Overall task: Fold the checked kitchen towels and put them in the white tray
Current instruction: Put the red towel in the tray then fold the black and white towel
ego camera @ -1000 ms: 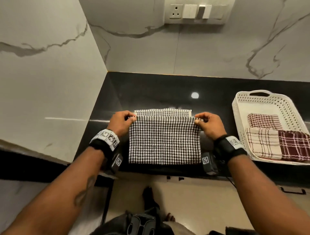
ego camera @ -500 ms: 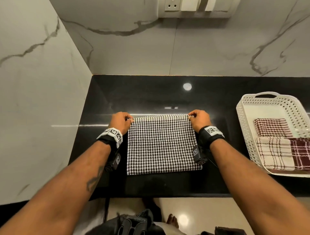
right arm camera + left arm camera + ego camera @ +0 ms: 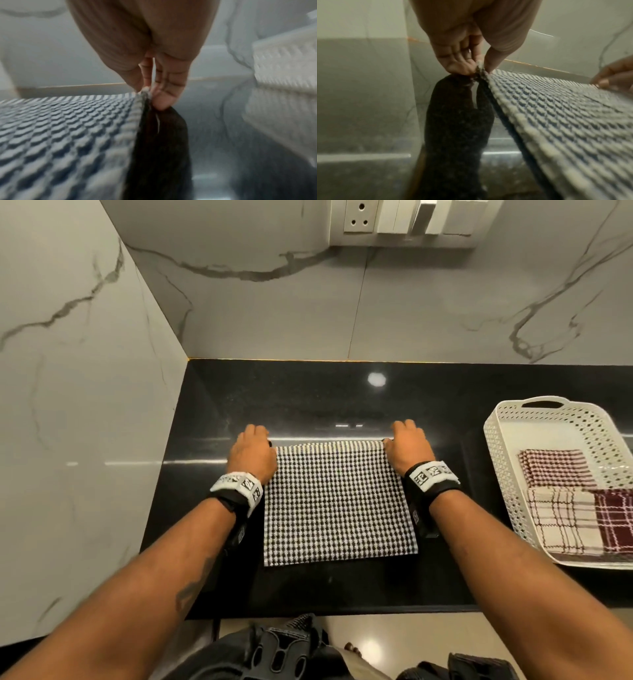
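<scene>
left hand point(image 3: 252, 453) and right hand point(image 3: 408, 447) are pinching the far corners of the towel point(image 3: 339, 505) | towel is lying on the counter point(image 3: 212, 422), left of the tray point(image 3: 507, 460) | risk: uneven release is skewing the layers, leaving a crooked fold

A coarse, nubbly woven cloth is seen in the black-and-white checked towel point(image 3: 337, 501). The black bench point(image 3: 308, 398) is polished to a glossy, speckled stone finish. The white tray point(image 3: 496, 460) is moulded from perforated plastic. The walls point(image 3: 428, 313) are faced with smooth veined marble.
</scene>
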Demonstrator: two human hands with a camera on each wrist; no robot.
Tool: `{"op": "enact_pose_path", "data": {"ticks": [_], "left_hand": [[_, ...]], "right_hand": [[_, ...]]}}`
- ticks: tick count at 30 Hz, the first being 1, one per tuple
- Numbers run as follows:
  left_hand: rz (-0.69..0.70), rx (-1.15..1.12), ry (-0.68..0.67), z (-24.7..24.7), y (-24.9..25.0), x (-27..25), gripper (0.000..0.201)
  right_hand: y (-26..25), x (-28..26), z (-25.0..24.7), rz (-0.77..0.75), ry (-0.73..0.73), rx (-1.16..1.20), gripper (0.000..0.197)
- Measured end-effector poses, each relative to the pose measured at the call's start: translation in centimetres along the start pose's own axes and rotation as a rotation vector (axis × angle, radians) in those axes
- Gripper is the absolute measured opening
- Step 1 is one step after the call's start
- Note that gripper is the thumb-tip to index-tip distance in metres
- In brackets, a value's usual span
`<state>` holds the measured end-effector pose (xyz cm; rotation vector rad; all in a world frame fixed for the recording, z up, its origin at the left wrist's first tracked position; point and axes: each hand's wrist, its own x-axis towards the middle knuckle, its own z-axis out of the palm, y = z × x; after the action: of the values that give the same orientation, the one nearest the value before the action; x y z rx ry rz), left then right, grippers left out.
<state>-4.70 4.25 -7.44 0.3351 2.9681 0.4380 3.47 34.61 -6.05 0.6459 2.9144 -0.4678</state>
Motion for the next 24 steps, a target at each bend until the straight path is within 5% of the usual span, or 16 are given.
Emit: {"op": "enact_pose_path", "data": {"ticks": [3, 6, 9, 19, 24], "left_hand": [[0.379, 0.074, 0.077, 1.0, 2.3, -2.0, 0.027], [0.605, 0.115, -0.209, 3.0, 4.6, -3.8, 0.053], [0.553, 0.291, -0.328, 4.3, 4.2, -4.1, 0.066], [0.333, 0.327, -0.330, 2.6, -2.4, -5.1, 0.086], [0.486, 0.379, -0.308, 2.9, 1.7, -6.6, 0.079]], "right_hand": [[-3.5, -2.4, 0.5, -0.166, 0.025, 0.040, 0.032], [-6.9, -5.2, 3.3, -0.312, -0.302, -0.010, 0.062], [-7.0, -5.3, 5.5, -0.315, -0.463, -0.153, 0.076], [0.5, -4.7, 3.1, -0.054, -0.382, -0.369, 0.097], [-4.2, -7.9, 4.8, -0.275, -0.431, -0.283, 0.079]]}}
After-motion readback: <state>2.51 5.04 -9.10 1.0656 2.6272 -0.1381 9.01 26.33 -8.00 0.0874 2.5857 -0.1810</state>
